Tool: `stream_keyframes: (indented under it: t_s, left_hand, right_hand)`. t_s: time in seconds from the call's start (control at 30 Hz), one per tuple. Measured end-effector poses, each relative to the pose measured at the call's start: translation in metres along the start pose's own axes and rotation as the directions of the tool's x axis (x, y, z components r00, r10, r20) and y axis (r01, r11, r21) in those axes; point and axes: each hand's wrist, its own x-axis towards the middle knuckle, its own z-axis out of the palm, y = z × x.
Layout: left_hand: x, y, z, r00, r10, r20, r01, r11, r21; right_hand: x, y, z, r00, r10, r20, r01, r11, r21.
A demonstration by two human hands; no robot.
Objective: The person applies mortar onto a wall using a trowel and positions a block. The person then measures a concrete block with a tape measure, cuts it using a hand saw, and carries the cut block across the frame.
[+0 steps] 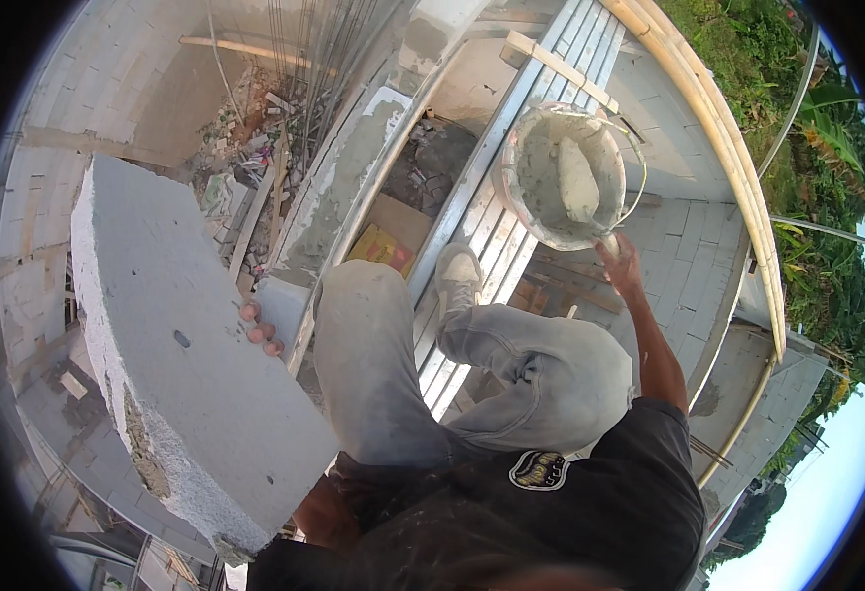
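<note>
A large grey rectangular concrete block [186, 325] lay left of the body; it could have tipped had the left hand [261, 330], fingers hooked over its edge, slipped.
The right hand [622, 260] gripped a mortar-coated trowel [578, 182] in a round, pale, smeared bucket [551, 236]; a knock might have upset it on the silver metal planks [492, 236]. Grey-trousered knees [373, 345] stood between block and bucket; a pale wooden batten [561, 69] crossed beyond.
</note>
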Motion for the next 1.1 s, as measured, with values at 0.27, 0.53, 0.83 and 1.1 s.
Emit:
stream_keyframes:
  t_s: [0.27,0.53,0.83,1.1]
  left_hand:
    - [-0.001,0.000,0.001,0.998,-0.051,-0.043,0.050,0.999,-0.015]
    - [-0.010,-0.003,0.000,0.994,0.031,-0.105,-0.025,0.998,0.057]
    - [-0.013,-0.004,-0.003,0.996,0.017,-0.082,-0.013,0.999,0.052]
    - [-0.013,0.003,-0.007,0.995,-0.033,-0.090,0.037,0.998,0.043]
  right_hand:
    - [-0.045,-0.073,0.033,0.992,0.122,0.018,-0.123,0.974,0.190]
    - [-0.025,-0.187,0.152,0.867,-0.117,0.484,-0.334,0.585,0.739]
    - [0.027,-0.245,0.266,0.761,-0.177,0.625,-0.561,0.306,0.769]
    - [0.036,-0.248,0.261,0.721,-0.247,0.648,-0.554,0.356,0.752]
